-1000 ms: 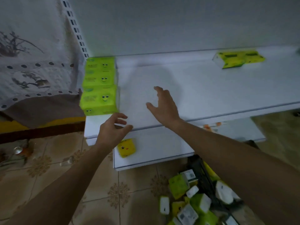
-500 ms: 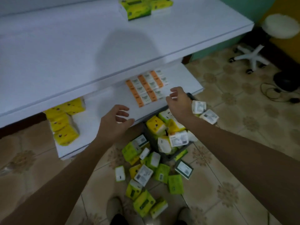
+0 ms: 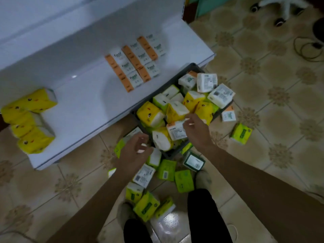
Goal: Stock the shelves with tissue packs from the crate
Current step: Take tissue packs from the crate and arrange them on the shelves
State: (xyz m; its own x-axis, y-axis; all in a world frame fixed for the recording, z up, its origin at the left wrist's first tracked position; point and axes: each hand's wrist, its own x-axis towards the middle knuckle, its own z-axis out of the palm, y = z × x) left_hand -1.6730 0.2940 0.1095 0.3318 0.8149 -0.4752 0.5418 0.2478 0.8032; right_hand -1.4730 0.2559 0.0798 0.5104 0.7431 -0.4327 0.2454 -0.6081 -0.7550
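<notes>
A dark crate point(image 3: 190, 67) heaped with yellow, green and white tissue packs sits on the floor against the low white shelf point(image 3: 84, 102). My right hand point(image 3: 197, 130) hovers over the crate's near side, fingers curled and apart, just above a white pack with an orange edge point(image 3: 176, 131); it holds nothing. My left hand point(image 3: 134, 153) hangs open over the loose packs left of the crate's near corner. Yellow duck-face packs point(image 3: 29, 120) stand at the shelf's left end. Orange-and-white packs point(image 3: 135, 62) lie in rows at the shelf's middle.
Several green, yellow and white packs point(image 3: 166, 171) are scattered on the tiled floor around my feet. One green pack point(image 3: 241, 133) lies right of the crate. A chair base with castors point(image 3: 278, 13) and a cable point(image 3: 308, 48) are at the far right.
My view has dropped from the upper shelf to the crate and floor. Both hands came down and toward me, the right over the crate, the left over the floor packs.
</notes>
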